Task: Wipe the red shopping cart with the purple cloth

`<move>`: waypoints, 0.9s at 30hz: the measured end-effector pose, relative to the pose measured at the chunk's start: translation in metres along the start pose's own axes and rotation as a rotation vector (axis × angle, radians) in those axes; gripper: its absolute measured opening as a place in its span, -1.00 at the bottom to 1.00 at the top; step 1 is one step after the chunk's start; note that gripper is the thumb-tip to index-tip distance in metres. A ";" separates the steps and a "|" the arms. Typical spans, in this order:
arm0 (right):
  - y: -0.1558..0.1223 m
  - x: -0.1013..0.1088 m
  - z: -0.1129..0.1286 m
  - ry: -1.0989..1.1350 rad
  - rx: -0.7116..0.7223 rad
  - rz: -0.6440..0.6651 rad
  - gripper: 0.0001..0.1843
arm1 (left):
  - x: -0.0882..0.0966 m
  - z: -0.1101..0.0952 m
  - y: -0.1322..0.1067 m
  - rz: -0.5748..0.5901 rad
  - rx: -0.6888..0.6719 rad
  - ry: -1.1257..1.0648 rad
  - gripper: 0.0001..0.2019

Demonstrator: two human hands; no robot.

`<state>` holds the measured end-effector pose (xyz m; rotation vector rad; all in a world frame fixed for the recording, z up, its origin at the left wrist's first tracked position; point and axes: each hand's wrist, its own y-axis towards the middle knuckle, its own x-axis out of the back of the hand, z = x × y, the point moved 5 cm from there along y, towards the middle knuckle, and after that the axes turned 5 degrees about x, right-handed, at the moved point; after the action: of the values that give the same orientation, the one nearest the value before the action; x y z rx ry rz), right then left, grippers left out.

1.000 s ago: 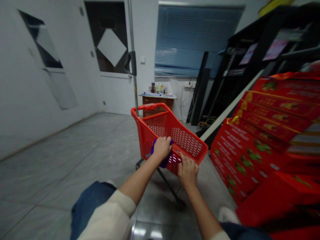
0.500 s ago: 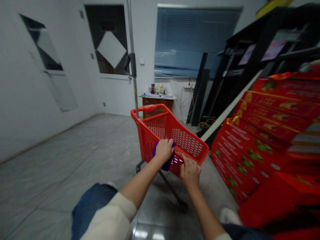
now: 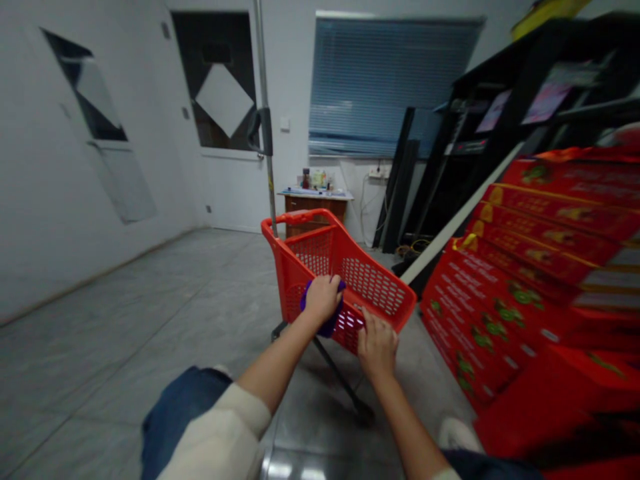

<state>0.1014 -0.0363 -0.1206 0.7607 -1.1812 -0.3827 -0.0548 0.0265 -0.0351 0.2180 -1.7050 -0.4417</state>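
Note:
A red plastic shopping cart with perforated basket walls stands before me on grey legs. My left hand is closed on a purple cloth and presses it over the basket's near top rim. The cloth hangs partly down the outside of the near wall, and the hand hides some of it. Farther right along that rim, my right hand hooks its fingers over the edge, with its thumb side against the outer wall.
Stacked red boxes rise close on the right, beside dark shelving. A grey pole with a handle stands at the cart's far left corner. Behind are a small cabinet, a window blind and a door.
My left hand has slid slightly left along the rim with the purple cloth. The right hand and the cart have shifted left only a little.

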 end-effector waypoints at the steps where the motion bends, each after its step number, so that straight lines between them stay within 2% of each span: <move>1: 0.000 -0.001 0.002 0.020 0.008 0.002 -0.48 | -0.003 -0.006 -0.004 0.000 -0.012 -0.011 -0.77; 4: 0.001 0.000 -0.002 0.104 0.055 0.003 -0.50 | -0.009 -0.027 -0.017 0.008 -0.104 -0.053 -0.72; 6: 0.001 0.003 -0.016 0.134 0.064 -0.002 -0.51 | -0.008 -0.032 -0.020 0.028 -0.149 -0.066 -0.71; 9: 0.000 0.005 -0.045 0.096 0.025 -0.019 -0.53 | -0.003 -0.020 -0.012 0.071 -0.126 -0.066 -0.72; 12: -0.003 -0.001 -0.058 0.131 0.070 -0.005 -0.53 | 0.001 -0.005 -0.004 0.059 -0.069 -0.072 -0.75; 14: -0.004 -0.007 -0.056 0.196 0.093 -0.041 -0.51 | -0.001 -0.004 -0.006 0.040 -0.043 -0.082 -0.76; 16: -0.005 -0.011 -0.050 0.256 0.086 -0.091 -0.50 | -0.006 -0.013 -0.014 0.033 -0.053 -0.101 -0.75; 21: -0.006 -0.015 -0.037 0.320 0.071 -0.113 -0.52 | -0.013 -0.043 -0.036 0.066 -0.259 -0.130 -0.71; 23: -0.006 -0.014 -0.035 0.317 0.073 -0.120 -0.54 | -0.011 -0.038 -0.032 0.085 -0.279 -0.110 -0.73; 27: -0.005 -0.017 -0.032 0.309 0.074 -0.117 -0.55 | -0.002 -0.007 -0.010 0.082 -0.115 -0.073 -0.74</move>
<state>0.1255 -0.0186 -0.1411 0.9202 -0.8669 -0.3066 -0.0486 0.0168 -0.0407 0.0491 -1.7474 -0.4903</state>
